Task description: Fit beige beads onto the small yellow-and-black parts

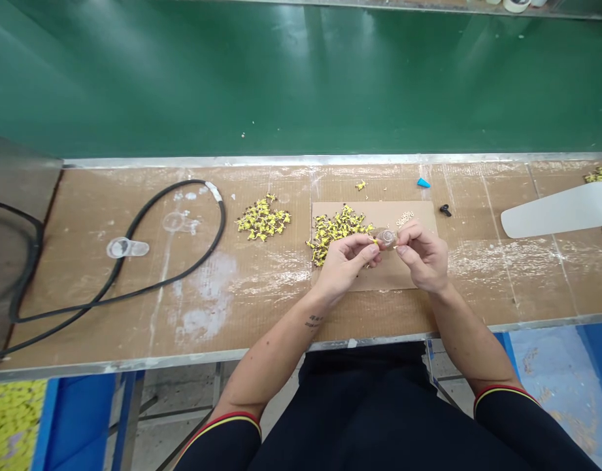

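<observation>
Clear round plastic piece [387,238], 1 yellow part [375,241] at rim; yellow-black parts [337,229] heaped just left.

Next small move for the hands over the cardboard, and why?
Probably ease the small yellow part in the left hand closer to the clear round piece at the right hand: the two sit almost tip to tip, and both hands are raised over the cardboard sheet.

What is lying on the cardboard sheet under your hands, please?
Yellow parts and pale pieces lie on the cardboard sheet; the left hand and right hand hide whatever lies beneath.
</observation>
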### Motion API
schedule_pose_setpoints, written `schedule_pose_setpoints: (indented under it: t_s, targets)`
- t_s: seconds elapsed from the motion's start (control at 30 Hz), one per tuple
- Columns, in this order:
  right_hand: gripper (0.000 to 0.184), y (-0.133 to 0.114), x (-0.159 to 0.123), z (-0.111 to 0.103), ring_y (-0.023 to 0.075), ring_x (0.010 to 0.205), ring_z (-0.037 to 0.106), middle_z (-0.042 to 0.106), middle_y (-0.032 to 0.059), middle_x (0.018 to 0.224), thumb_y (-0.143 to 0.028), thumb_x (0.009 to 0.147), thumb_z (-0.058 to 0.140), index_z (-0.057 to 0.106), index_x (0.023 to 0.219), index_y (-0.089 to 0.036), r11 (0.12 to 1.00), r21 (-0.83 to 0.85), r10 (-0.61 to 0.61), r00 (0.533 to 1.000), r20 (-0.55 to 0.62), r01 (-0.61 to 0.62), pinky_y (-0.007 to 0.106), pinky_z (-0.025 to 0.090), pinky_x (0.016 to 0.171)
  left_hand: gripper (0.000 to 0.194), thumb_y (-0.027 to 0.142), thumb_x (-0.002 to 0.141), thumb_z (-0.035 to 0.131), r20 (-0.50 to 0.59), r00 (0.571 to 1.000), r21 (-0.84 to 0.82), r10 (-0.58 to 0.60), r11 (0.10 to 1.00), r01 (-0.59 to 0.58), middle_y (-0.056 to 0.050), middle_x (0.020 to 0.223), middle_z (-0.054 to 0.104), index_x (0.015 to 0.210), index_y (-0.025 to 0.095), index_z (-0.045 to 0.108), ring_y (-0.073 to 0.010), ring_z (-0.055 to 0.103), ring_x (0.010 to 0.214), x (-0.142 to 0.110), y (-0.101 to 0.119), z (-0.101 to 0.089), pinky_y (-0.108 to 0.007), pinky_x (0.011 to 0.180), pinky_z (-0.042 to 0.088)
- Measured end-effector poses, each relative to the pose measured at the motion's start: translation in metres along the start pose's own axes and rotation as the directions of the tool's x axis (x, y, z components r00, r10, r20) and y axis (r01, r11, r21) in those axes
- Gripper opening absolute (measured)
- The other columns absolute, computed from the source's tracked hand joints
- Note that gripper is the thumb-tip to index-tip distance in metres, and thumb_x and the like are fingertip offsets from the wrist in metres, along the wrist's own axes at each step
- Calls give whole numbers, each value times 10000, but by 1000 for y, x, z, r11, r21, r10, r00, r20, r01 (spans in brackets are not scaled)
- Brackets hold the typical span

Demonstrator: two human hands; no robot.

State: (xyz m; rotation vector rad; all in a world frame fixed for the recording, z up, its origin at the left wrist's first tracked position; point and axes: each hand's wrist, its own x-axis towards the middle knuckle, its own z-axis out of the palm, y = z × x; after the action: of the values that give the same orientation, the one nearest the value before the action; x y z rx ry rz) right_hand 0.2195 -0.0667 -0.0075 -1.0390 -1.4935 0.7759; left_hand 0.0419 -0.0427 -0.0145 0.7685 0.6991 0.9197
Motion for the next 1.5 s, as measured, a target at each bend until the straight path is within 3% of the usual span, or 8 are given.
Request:
schedule_pose_setpoints:
  t_s: [0.17, 0.53, 0.83, 1.1, 1.5]
  targets:
    - [120, 0, -3, 8, 184, 738, 580, 601, 13, 791, -321, 941, 631, 617, 846, -249, 998, -45, 31, 999, -18, -32, 347, 477, 668, 404, 497, 674, 942, 4, 998, -36, -69, 997, 69, 0, 666, 701, 852, 166, 795, -97, 613, 602, -1, -6, 4, -237, 618, 512]
    - [77, 5, -8, 12, 178, 756, 629, 596, 21, 848, -270, 937, 626, 616, 866, -243, 997, 36, 66, 998, 9, -66, 345, 539, 655, 338, 450, 762, 903, 89, 995, -47, -34, 998, 38, -4, 699, 714, 902, 171, 773, -96, 639, 634, -4, -9, 5, -222, 638, 517]
    - [62, 2, -4, 12, 174, 751, 620, 607, 15, 824, -215, 906, 622, 615, 848, -237, 999, -6, 52, 999, 18, -52, 340, 529, 671, 368, 476, 730, 919, 73, 997, 10, -14, 1000, 13, -3, 670, 703, 853, 165, 765, -102, 639, 612, -3, -5, 7, -232, 633, 532]
    - [98, -4, 1, 10, 171, 733, 635, 641, 9, 778, -154, 874, 638, 636, 814, -231, 996, -84, -9, 1000, 8, 9, 326, 527, 670, 364, 515, 789, 860, 43, 992, 193, 122, 973, -128, -13, 705, 703, 844, 168, 769, -111, 647, 634, -5, -4, 6, -248, 649, 553]
    - [82, -1, 1, 4, 168, 719, 653, 671, 14, 786, -172, 878, 671, 674, 823, -233, 993, -104, -43, 998, 38, 46, 324, 536, 658, 333, 519, 859, 796, 57, 978, 293, 202, 933, -210, -27, 732, 730, 888, 187, 791, -122, 658, 645, -8, -5, 3, -257, 652, 560]
